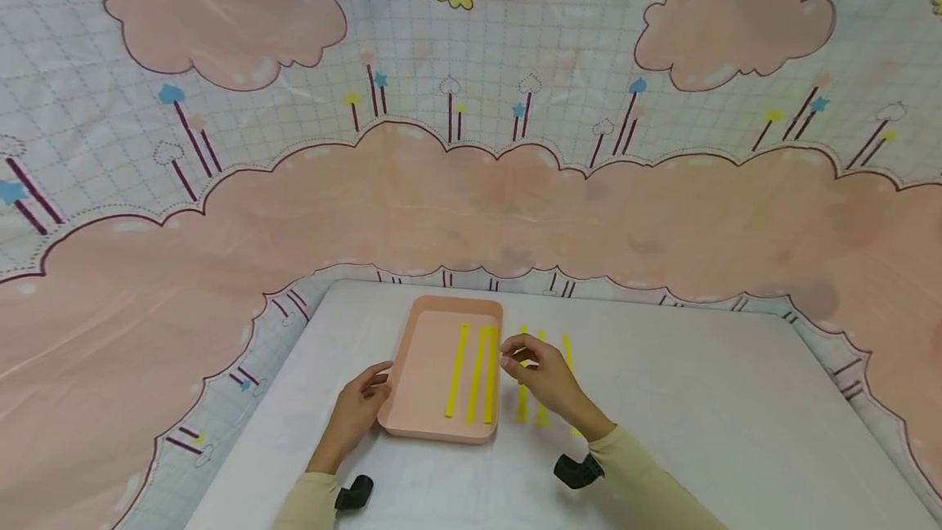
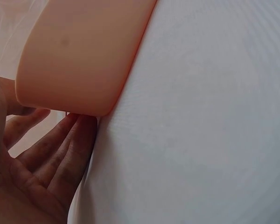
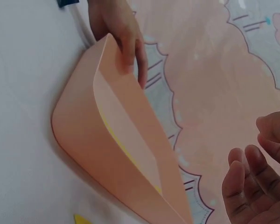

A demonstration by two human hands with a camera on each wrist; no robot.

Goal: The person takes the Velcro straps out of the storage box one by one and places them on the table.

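A shallow pink tray [image 1: 421, 350] lies on the white table, with three long, thin yellow strips [image 1: 456, 370] side by side in its right half. My left hand [image 1: 356, 411] holds the tray's left wall, thumb at the rim and fingers along the outside; in the left wrist view its fingertips [image 2: 86, 126] meet the outer wall. Just past the right rim hovers my right hand [image 1: 545, 375], fingers loosely bent and nothing visible between them. Beneath and beside it, three more yellow strips [image 1: 522, 407] lie on the table, partly covered by the hand.
The white tabletop [image 1: 684, 399] stretches to the right of the strips. Behind it hangs a cloud-patterned cloth [image 1: 456, 203], which also drapes down both sides. Black wrist mounts [image 1: 577, 471] sit below both cuffs.
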